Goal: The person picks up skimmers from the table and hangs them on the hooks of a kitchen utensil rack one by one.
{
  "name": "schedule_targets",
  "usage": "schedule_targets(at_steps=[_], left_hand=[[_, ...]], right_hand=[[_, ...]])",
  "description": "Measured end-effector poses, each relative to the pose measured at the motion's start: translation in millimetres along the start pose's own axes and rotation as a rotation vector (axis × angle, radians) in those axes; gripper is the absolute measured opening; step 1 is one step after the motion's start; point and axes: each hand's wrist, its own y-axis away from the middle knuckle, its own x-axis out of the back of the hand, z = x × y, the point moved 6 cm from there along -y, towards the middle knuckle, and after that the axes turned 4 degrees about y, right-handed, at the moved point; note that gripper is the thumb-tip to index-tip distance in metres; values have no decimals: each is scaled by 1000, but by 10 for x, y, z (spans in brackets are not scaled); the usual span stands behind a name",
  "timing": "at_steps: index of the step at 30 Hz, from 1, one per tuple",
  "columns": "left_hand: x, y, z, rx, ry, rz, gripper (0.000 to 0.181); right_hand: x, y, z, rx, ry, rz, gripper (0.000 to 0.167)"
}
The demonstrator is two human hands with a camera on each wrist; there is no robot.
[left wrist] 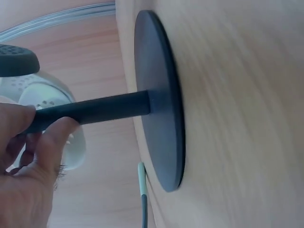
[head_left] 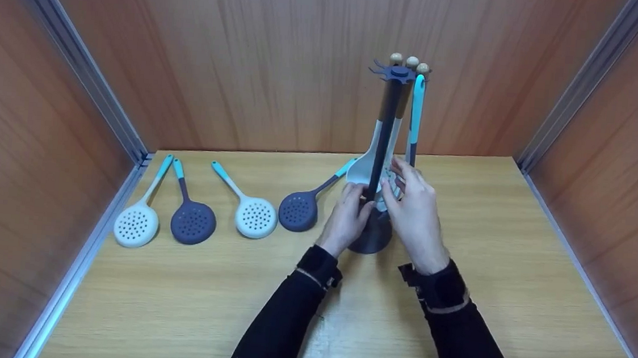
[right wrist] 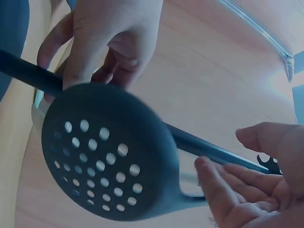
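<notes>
Utensil stand, smooth and disc-based, is gripped by the left hand.

Arms extended — left hand curled; right hand loose, thumb apart.

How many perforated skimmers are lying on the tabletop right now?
4: from left to right, a white skimmer, a dark skimmer, another white skimmer, then another dark skimmer nearest the stand. Any lying behind the stand may be hidden.

At lower left, the left hand gripped a dark stand's pole; its round base sat mid-frame on the tabletop.
</notes>
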Motion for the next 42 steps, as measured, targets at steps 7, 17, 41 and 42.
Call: schedule_targets(at_steps=[7,17,41,42], left_hand=[[-109,14,51,-25,-14,44,31],[-182,27,113,9,-51,61,35],[635,179,144,13,-4,73,22],[670,161,120,24,-2,92,22]], right_hand=[[-75,-100,60,-61,17,-63,67],[-232,-260,146,-72,-61,-54,62],[-448,-323,314,-64,89,-63,47],[-454,-326,322,-68,89,-68,45]])
